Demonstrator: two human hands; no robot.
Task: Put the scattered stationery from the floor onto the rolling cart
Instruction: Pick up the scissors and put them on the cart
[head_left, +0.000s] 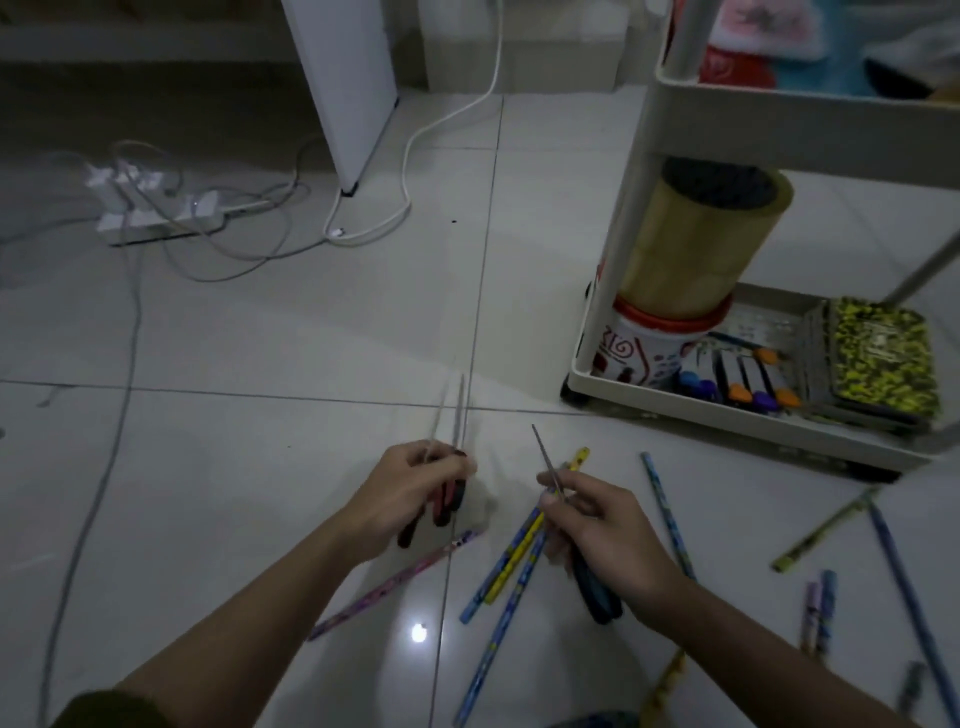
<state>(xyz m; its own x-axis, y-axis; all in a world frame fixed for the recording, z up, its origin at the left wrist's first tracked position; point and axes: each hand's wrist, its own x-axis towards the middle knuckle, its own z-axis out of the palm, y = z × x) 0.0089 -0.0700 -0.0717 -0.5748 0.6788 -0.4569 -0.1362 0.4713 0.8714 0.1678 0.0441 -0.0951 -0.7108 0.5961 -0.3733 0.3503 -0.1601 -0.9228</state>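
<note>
Scissors in both hands, pencils on floor

Left hand, centre frame: fingers curled round red-handled scissors, blades pointing up-frame. Right hand, just right of it: thumb and fingers pinch dark-handled scissors near the pivot, tip up-left. Pencils scattered on floor tiles below and right of both hands. Rolling cart at right; its bottom tray holds markers and a yellow-patterned case.

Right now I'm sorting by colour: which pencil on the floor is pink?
The pink pencil lying alone below the left hand; the pencils by the right hand are blue or yellow.
</note>
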